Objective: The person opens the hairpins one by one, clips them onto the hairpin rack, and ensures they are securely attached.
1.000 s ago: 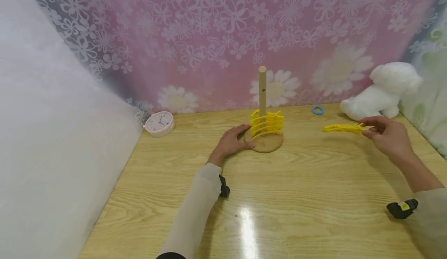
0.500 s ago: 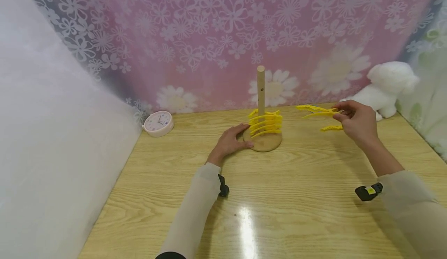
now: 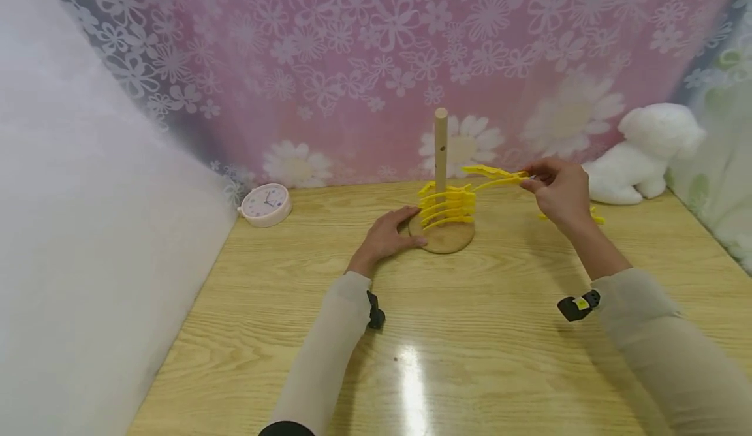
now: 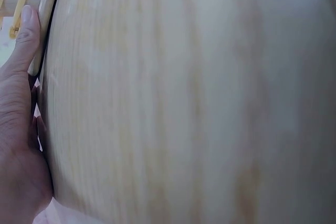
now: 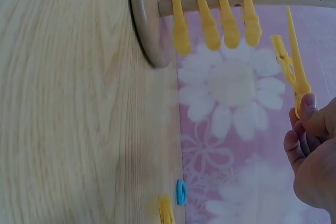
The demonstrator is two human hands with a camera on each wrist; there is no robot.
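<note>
In the head view, my left hand (image 3: 389, 235) grips the left edge of the stand's round wooden base (image 3: 449, 243), thumb at the front and fingers toward the back. From that base rises an upright wooden post (image 3: 440, 145), with several yellow hair clips (image 3: 449, 211) clamped low on it, one above another. My right hand (image 3: 561, 191) pinches another yellow hair clip (image 3: 498, 176) by its tail end. That clip's jaws are spread and face the post, a little above the clamped ones. In the right wrist view, the held clip (image 5: 299, 77) stands apart from the post.
One more yellow clip (image 3: 597, 218) lies on the table, partly hidden behind my right wrist. Near it is a blue ring (image 5: 181, 191). A white plush dog (image 3: 640, 155) sits at the back right, and a pink clock (image 3: 267, 205) at the back left.
My right hand has moved left from near the plush dog toward the post, lifting the pinched clip and spreading its jaws. The left hand has stayed at the base.
</note>
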